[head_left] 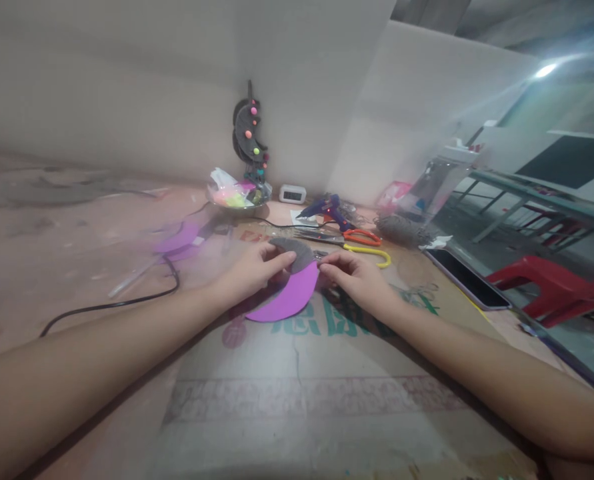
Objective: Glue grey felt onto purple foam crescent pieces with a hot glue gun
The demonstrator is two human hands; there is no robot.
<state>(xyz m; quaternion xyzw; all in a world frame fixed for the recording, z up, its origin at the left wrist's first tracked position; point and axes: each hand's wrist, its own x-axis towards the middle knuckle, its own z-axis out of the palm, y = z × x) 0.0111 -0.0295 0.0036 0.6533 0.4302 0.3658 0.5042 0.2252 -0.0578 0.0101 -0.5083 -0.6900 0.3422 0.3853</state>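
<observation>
A purple crescent-shaped sheet (289, 293), its upper part covered in grey yarn (293, 251), is tilted over a printed cardboard sheet. My left hand (253, 272) grips the grey part from the left, thumb on top. At the crescent's right edge, the thumb and fingertips of my right hand (354, 272) are pinched together; what lies between them is too small to make out. Just beyond the hands lie orange-handled scissors (361, 237) and yellow-handled scissors (377, 253). A blue glue gun (327, 210) rests behind these.
Further purple pieces (179, 240) and a black cable (121, 303) are on the left. Along the wall stand a metal bowl (239, 208), a white digital clock (292, 194) and a grey crescent ornament with coloured balls (249, 130). A grey yarn ball (404, 229) and a phone (469, 279) lie right.
</observation>
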